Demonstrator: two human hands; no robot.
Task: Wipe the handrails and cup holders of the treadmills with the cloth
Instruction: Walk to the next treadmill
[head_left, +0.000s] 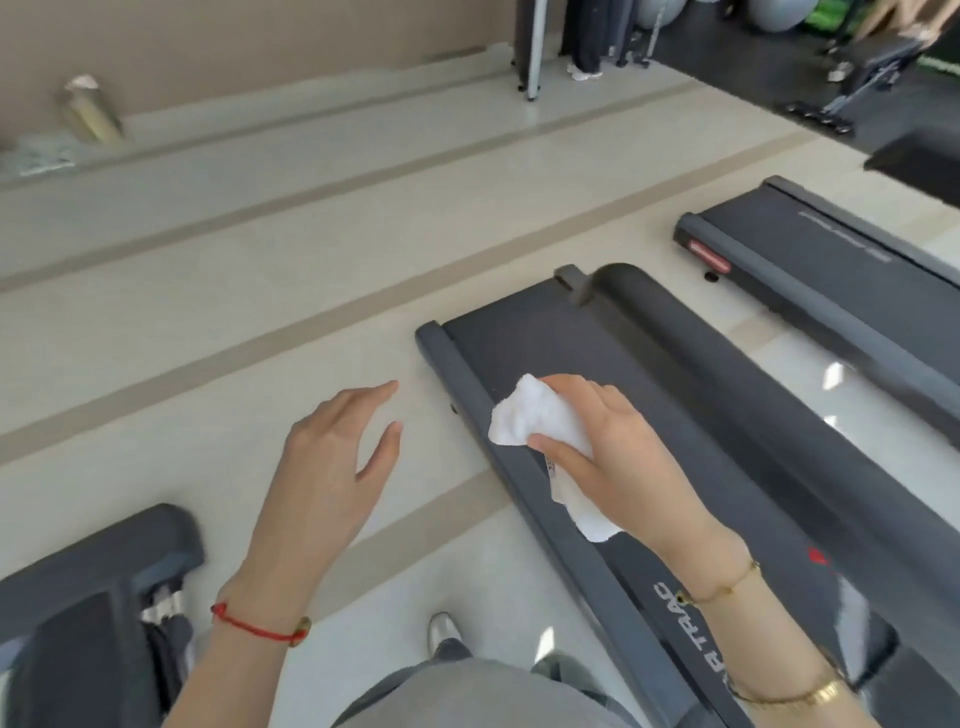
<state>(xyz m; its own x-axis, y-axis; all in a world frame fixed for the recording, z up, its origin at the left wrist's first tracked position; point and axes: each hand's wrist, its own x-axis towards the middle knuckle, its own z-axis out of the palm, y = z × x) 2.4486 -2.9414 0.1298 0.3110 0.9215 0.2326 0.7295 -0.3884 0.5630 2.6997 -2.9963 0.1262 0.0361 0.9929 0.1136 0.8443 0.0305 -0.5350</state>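
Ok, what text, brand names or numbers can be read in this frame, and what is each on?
"TRAC": white letters on the near treadmill's side rail; the letters before it are only partly legible.
Far treadmill deck: pale lettering, too blurred to read.
Cloth tag: print too small to read.

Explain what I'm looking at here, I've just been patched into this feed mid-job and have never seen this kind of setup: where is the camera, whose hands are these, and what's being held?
There is no robot. This single picture comes from a wide-angle camera on a person's head, looking forward and down. The right hand grips a crumpled white cloth above the side rail of a dark treadmill deck. The left hand is open, fingers spread, holding nothing, over the pale floor. A second treadmill lies further right, and part of another machine shows at the lower left. The blur suggests the head is moving. No handrail or cup holder is clearly in view.
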